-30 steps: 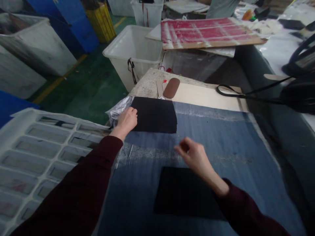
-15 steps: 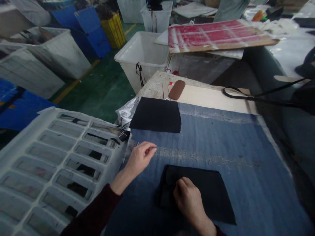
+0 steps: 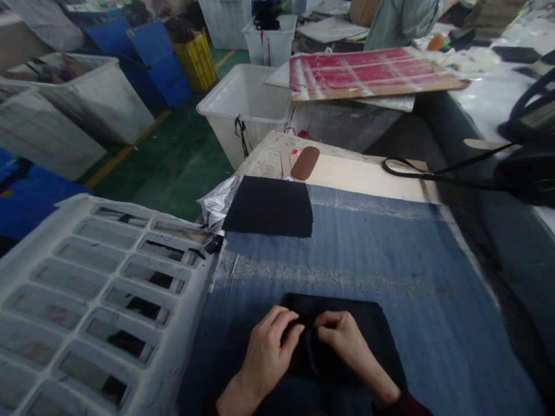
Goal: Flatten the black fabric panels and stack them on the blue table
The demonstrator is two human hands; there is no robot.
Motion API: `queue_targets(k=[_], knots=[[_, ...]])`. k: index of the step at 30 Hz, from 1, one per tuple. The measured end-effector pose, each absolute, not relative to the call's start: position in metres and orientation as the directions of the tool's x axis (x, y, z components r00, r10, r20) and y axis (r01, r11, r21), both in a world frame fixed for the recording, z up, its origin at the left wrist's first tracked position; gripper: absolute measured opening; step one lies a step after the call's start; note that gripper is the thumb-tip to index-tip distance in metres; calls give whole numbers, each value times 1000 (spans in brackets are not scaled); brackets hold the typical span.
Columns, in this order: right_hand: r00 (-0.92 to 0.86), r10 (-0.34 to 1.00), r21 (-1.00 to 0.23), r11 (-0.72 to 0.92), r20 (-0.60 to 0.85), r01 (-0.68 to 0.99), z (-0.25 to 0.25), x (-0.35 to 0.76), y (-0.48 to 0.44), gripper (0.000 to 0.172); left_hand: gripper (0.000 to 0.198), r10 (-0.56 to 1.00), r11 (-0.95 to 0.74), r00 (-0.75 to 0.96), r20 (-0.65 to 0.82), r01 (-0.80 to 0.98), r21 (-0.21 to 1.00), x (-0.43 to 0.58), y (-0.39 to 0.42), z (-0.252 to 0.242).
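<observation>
Both my hands rest on a black fabric piece (image 3: 373, 332) that lies near the front of the blue denim-covered table (image 3: 390, 260). My left hand (image 3: 269, 352) pinches the fabric with curled fingers. My right hand (image 3: 344, 341) pinches the same spot from the other side, fingertips almost touching the left ones. A fold of the fabric stands up between them. A second black fabric stack (image 3: 269, 207) lies flat farther back on the table, apart from both hands.
A white slotted plastic crate (image 3: 87, 289) stands at my left. Crumpled silver plastic (image 3: 219, 199) lies beside the far stack. A brown oval piece (image 3: 305, 162) sits on a pale board (image 3: 364, 173). A black cable (image 3: 433, 167) crosses right. White bins (image 3: 243, 98) stand on the green floor.
My left hand left the far black stack and came back to the near fabric. My right hand dropped onto it too. Both now pinch it together.
</observation>
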State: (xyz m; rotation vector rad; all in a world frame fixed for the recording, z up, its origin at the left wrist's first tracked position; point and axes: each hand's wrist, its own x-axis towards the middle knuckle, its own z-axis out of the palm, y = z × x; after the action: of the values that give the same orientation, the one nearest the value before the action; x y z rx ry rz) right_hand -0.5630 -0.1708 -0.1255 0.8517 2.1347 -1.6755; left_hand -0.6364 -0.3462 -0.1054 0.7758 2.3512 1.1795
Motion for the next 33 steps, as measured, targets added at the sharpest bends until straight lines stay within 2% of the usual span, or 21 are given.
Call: queue_targets(k=[5,9,13,15,17,19,22,24,25,27,30,32,33], knots=[[-787,257,-788,124,-561,603,-127,-561,-169,10,29,613,565,-730,-304,136,814,-634,-336,-97],[-805,251,-818,81,-537,570,-129,-557,-165,9,31,588,614,-726,-357,114,781,-635,-335,-105],[-805,215,-833,-119,-553,540,-129,-557,-161,8,34,576,636,-709,-407,76,768,-638,-342,-117],[-806,186,-819,-261,-562,511,-129,-556,-158,8,28,572,688,-724,-385,167,706,-637,-346,-121],[-816,165,-788,-420,-554,450,-130,-550,-148,7,20,571,752,-745,-344,307,584,-635,-349,-125],[-814,210,-748,-561,-542,354,-133,-537,-127,7,20,577,778,-758,-302,399,485,-631,-350,-128],[-696,443,-744,-639,-565,197,-131,-510,-83,10,28,595,752,-778,-204,449,482,-627,-350,-132],[-611,561,-793,-577,-558,195,-121,-498,-63,13,28,597,731,-792,-126,473,493,-625,-348,-132],[-612,578,-821,-522,-540,232,-114,-496,-61,15,26,599,726,-795,-97,489,484,-625,-348,-132],[-694,508,-856,-374,-511,357,-99,-503,-78,20,23,619,717,-783,-64,531,452,-625,-347,-131],[-822,309,-869,-32,-478,494,-89,-530,-143,22,26,668,692,-741,-67,586,421,-625,-346,-127],[-885,263,-869,222,-384,443,-95,-545,-187,20,28,689,676,-721,-74,602,426,-626,-346,-125],[-908,259,-865,303,-330,400,-101,-550,-203,14,29,696,669,-715,-75,606,430,-626,-347,-125]])
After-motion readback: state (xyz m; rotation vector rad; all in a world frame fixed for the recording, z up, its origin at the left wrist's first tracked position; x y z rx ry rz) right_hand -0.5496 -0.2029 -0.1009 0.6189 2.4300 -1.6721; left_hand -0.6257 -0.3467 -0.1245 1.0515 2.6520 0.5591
